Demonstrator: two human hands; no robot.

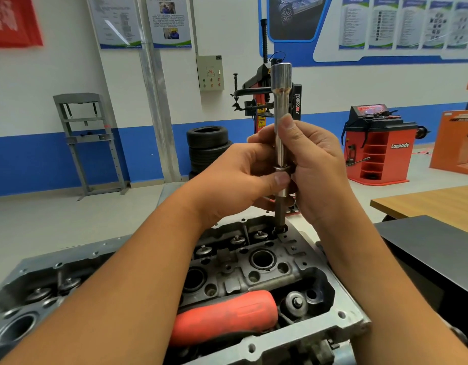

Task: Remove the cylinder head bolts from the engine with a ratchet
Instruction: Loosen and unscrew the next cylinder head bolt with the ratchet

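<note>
- Holding a long shiny steel rod with a fat socket end (281,106) straight up and down, both hands meet above the grey metal engine head (256,262).
- The right hand (317,167) curls round the middle of the rod, with its thumb lying up along the shaft, so its grip is closed on the rod.
- The left hand (235,177) comes in from the side and pinches a small metal ring on the rod between thumb and fingers, so its grip is closed on the rod too.
- The bottom tip of the rod sits in a dark round bolt hole (280,229) at the far edge of the engine head.
- The fat socket end is at the top, high above both hands.
- A tool with a thick red rubber handle (225,316) lies flat in the near part of the engine head, partly hidden under the left arm.
- I cannot tell if a bolt is at the tip of the rod.
- Behind the engine stand a stack of black tyres (207,147), a red tyre machine (377,146) and a grey metal frame press (88,138) by the blue and white wall.
- A brown wooden bench (427,204) is off to the right.
</note>
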